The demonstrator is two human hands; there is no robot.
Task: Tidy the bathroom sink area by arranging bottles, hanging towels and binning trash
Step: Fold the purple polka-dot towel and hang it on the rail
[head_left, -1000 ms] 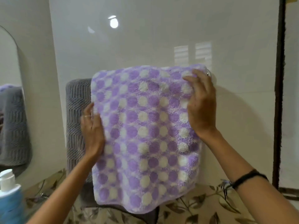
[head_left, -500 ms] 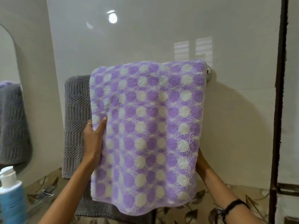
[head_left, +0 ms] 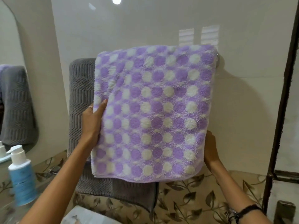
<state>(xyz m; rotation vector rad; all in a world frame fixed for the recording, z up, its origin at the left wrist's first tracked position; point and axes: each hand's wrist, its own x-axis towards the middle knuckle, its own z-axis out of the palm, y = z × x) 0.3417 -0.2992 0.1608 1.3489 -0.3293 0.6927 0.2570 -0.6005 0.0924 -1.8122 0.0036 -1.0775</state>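
- Dropped from the rail end (head_left: 218, 59) to the purple dotted towel (head_left: 152, 113)'s lower right edge: right hand (head_left: 210, 149), grip hidden behind the cloth.
- Pinching the towel's left edge, thumb in front: left hand (head_left: 91, 122).
- Draped over the rail, overlapping the grey towel (head_left: 80, 97) on its left.

We see a fluffy purple towel (head_left: 153, 110) with white and violet dots, draped over a wall rail, its lower edge hanging level. To its left and partly behind it hangs a ribbed grey towel (head_left: 80, 97), reaching lower. At the far left stands an upright blue bottle (head_left: 21, 178) with a white pump top, blurred.
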